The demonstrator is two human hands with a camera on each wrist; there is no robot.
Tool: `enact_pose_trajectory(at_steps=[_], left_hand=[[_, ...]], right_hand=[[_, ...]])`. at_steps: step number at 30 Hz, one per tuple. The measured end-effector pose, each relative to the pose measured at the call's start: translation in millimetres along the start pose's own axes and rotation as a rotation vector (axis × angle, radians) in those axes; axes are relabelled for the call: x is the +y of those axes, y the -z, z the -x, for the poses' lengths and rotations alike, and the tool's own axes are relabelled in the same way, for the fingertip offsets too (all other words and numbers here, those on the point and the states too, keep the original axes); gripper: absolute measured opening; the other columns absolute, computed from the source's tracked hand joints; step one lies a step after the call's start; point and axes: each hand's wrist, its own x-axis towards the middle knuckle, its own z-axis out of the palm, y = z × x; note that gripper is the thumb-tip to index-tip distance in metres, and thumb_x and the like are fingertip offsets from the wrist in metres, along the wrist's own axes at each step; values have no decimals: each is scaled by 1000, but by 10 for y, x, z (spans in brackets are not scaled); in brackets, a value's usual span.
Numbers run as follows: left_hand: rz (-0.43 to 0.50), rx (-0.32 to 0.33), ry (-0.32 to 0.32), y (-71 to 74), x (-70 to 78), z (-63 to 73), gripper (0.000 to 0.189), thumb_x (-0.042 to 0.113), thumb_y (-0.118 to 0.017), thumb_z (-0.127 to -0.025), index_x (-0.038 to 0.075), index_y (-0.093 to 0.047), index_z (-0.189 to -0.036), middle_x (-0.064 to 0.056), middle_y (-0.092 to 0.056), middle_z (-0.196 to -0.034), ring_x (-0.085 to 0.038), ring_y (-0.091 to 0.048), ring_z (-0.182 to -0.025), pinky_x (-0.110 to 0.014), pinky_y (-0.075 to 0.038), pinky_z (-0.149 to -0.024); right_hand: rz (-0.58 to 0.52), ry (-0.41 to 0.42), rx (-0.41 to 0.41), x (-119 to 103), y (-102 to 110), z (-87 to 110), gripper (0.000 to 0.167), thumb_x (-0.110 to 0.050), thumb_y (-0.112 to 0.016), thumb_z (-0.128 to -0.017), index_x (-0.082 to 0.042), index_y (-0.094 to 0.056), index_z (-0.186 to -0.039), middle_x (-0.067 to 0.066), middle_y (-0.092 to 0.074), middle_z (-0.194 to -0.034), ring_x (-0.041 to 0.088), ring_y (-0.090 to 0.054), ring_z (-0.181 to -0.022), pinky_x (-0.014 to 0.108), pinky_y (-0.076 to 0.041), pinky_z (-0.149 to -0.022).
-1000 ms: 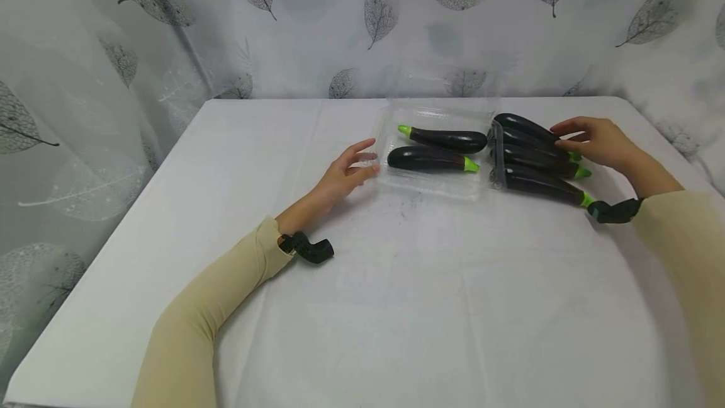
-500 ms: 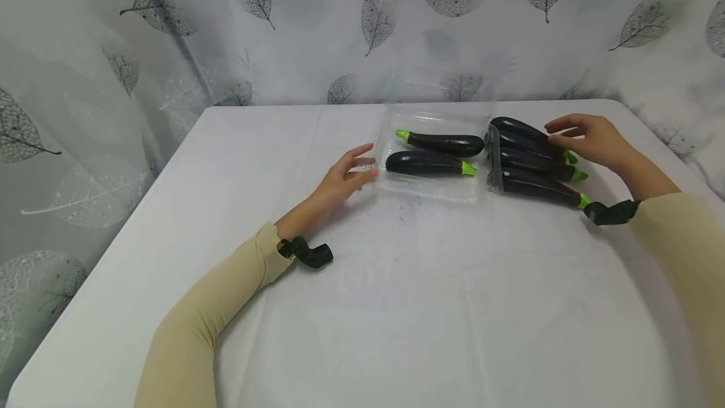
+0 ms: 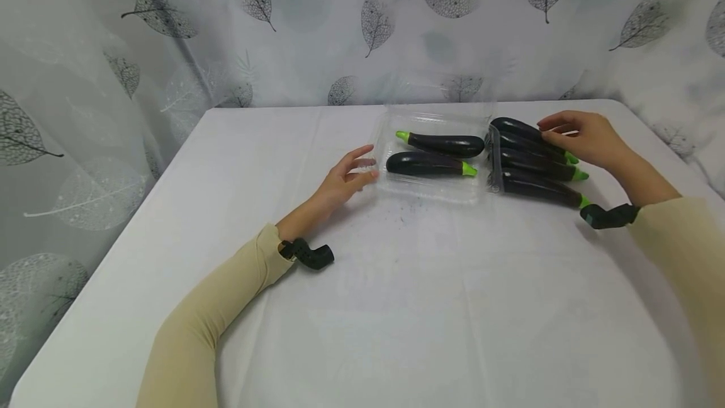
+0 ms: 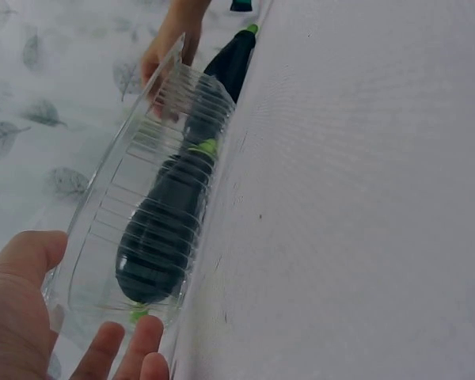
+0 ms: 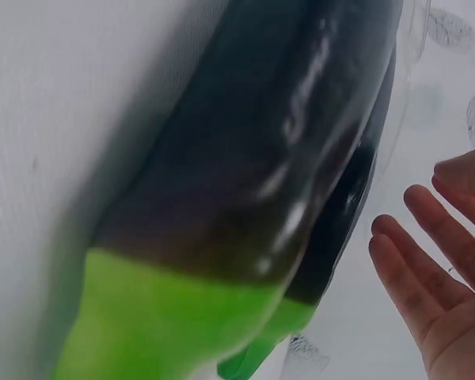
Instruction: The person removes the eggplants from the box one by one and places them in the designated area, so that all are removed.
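A clear plastic container (image 3: 433, 192) lies at the back of the table with two eggplants in it, one (image 3: 444, 142) behind the other (image 3: 425, 164). My left hand (image 3: 342, 178) is at the container's left end; in the left wrist view its thumb (image 4: 33, 253) and fingertips are right at the wall, fingers loosely spread. Several more eggplants (image 3: 538, 186) lie side by side just right of the container, green stem ends toward the right. Over the farthest of them (image 3: 512, 126) hovers my right hand (image 3: 586, 136), its fingers relaxed and slightly bent, with nothing held.
A white cloth covers the table (image 3: 396, 307). Behind it hangs a pale curtain (image 3: 317, 30) with a leaf print. The container's transparent lid (image 3: 442, 84) stands raised at the back, near the curtain. A black wrist mount (image 3: 311, 255) juts from the left sleeve.
My right hand has shifted slightly left over the farthest eggplant. The left hand stays at the container's end. The eggplants hold their places, and the head view has tilted a little.
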Motion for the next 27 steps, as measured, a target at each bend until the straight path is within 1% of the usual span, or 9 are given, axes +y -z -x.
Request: enact_pose_trajectory(at_steps=[3,5,6,15,18,20,22,25,27], left_hand=[[-1,0,1,-6,4,-6,59,19,-62,-97,24,-37,-150,-8,-50,-142,-26,-56,-117,-31,-42,-86],[-1,-1,3,-8,6,-9,59,19,-62,-97,25,-38,-150,-8,-50,-142,-26,-56,-117,-31,-42,-87],[-1,-1,4,-9,8,-10,59,19,-62,-97,25,-38,-150,-7,-50,-142,-26,-56,-117,-32,-42,-87],[3,2,12,-11,6,-6,59,19,-62,-97,26,-38,-150,-8,-50,-142,-26,-56,-118,-32,-42,-88],[4,6,10,-9,4,-4,58,19,-62,-97,26,-38,-150,-8,-50,-142,-26,-56,-118,-32,-42,-88],[6,6,7,-7,5,-3,58,18,-62,-97,26,-38,-150,-8,-50,-142,-26,-56,-118,-32,-42,-88],[6,7,5,-8,7,-2,58,18,-62,-97,26,-38,-150,-8,-50,-142,-27,-56,-118,-32,-42,-88],[5,8,7,-9,10,-3,58,18,-62,-97,26,-39,-149,-8,-51,-141,-26,-57,-117,-32,-42,-88],[6,7,10,-10,8,-8,58,18,-62,-97,26,-39,-149,-7,-51,-141,-26,-57,-117,-32,-42,-88]], right_hand=[[-9,34,36,-49,-11,17,39,-24,-55,-100,4,-58,-127,31,-56,-126,-9,-55,-92,3,-34,-66],[-16,52,49,-82,-18,30,37,-23,-55,-100,3,-59,-126,30,-57,-125,-23,-41,-81,2,-34,-67],[-21,60,52,-101,-24,37,37,-22,-56,-100,3,-59,-126,30,-57,-125,-25,-40,-80,2,-34,-67],[-43,105,85,-319,-103,122,32,-19,-60,-98,2,-63,-122,21,-63,-117,-23,-45,-80,2,-36,-69],[-58,139,97,-396,-126,151,30,-19,-62,-96,0,-65,-119,-7,-66,-106,-22,-47,-80,4,-37,-70],[-71,153,102,-446,-142,163,28,-18,-63,-96,0,-65,-117,-8,-66,-105,-21,-49,-81,4,-37,-70],[-90,159,96,-492,-157,174,28,-18,-63,-96,0,-66,-117,-19,-64,-102,-20,-50,-81,5,-37,-71],[-124,173,83,-548,-190,187,28,-17,-63,-96,0,-65,-118,-20,-64,-102,-19,-52,-82,5,-38,-72],[-146,183,79,-589,-208,206,27,-16,-63,-96,-1,-66,-118,-33,-57,-96,-16,-54,-82,6,-39,-73]])
